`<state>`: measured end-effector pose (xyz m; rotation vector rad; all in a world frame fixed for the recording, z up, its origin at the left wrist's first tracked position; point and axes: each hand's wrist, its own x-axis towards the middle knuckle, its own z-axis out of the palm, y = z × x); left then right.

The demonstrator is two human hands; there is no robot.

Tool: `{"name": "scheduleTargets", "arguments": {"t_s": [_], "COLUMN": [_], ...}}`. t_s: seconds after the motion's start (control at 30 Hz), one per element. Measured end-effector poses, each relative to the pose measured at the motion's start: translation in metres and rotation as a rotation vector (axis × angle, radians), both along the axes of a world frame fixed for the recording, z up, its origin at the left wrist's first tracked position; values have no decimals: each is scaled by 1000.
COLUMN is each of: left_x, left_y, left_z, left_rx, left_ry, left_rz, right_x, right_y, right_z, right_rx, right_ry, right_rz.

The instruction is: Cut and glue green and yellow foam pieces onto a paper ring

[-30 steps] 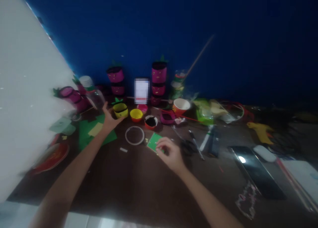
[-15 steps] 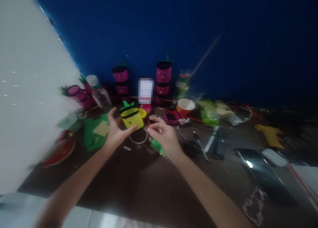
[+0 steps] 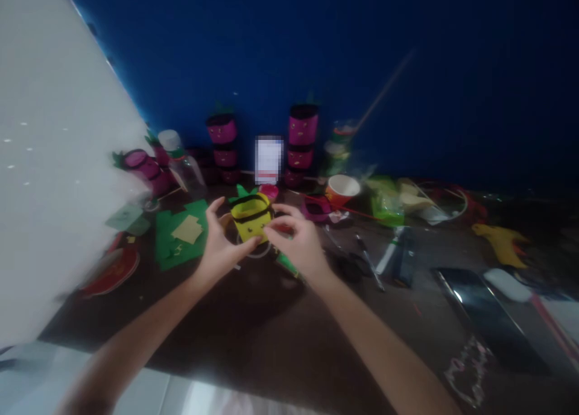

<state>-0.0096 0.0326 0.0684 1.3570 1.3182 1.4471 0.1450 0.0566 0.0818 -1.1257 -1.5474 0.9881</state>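
Observation:
A small yellow paper cup [image 3: 252, 223] has a black band round its rim, green leaves at the back and dark face marks on its front. My left hand [image 3: 221, 243] holds it, the thumb along its lower front and the fingers curved round the far left side. At the cup's right front, my right hand [image 3: 298, 240] is closed in a pinch, its fingertips at a dark mark there. Anything between those fingertips is too small and blurred to make out. Behind the cup stands a pink round container [image 3: 268, 192].
Stacked purple cups [image 3: 303, 128] stand along the blue wall, with plastic bottles [image 3: 185, 167] nearby. Green paper sheets [image 3: 165, 240] lie left. To the right are an orange-and-white cup [image 3: 342, 192], a pen [image 3: 370, 263], a dark phone [image 3: 488, 318] and a yellow glue gun [image 3: 502, 243].
My right hand has moved left to the cup's front, its fingertips now at its face. The cup has tipped so its open top shows more. The whole view has shifted slightly.

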Motion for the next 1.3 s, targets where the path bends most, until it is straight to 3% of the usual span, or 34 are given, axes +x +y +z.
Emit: {"name": "scheduleTargets", "arguments": {"t_s": [0.47, 1.03, 1.23, 1.3], "left_x": [2, 2, 0, -1], "left_y": [0, 0, 1, 1], "left_z": [3, 0, -1, -1], "left_rx": [-61, -44, -64, -86], "left_ry": [23, 75, 58, 43], "left_rz": [32, 53, 40, 35], "right_x": [-1, -2, -4, -1], "right_y": [-4, -1, -1, -3], "right_z": [6, 0, -6, -7], "right_rx": [-84, -30, 49, 167], "right_ry": [24, 16, 8, -42], "right_rz": [-65, -75, -115, -147]}}
